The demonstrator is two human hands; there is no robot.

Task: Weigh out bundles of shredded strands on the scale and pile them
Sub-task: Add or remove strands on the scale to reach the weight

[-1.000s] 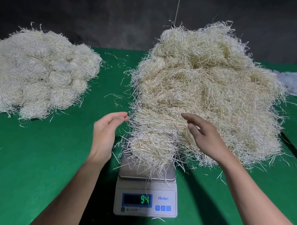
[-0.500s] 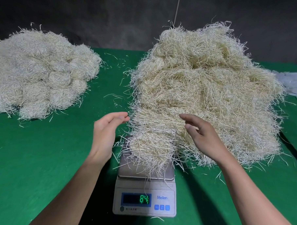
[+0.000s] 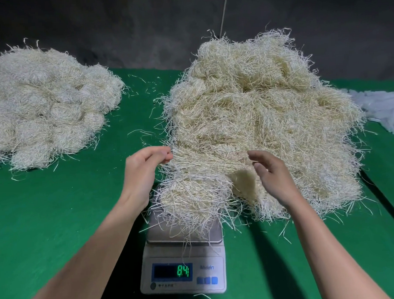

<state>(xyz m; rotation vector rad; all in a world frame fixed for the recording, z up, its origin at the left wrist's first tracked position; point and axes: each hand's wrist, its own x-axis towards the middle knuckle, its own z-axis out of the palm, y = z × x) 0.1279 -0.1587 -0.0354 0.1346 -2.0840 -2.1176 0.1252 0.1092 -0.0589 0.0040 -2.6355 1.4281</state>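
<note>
Pinching the left ends of the bundle [image 3: 193, 194] between thumb and fingertips, my left hand [image 3: 143, 174] has closed since a second ago. My right hand [image 3: 274, 180] stays loosely curved at the other end, holding nothing. The scale [image 3: 218, 257] beneath has dropped from 94 to 84. The bundle's strands run left to right between my hands, and its near edge droops over the pan toward me.

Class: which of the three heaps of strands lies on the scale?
The small bundle nearest the camera; the large heap behind it and the left pile lie on green cloth.
</note>
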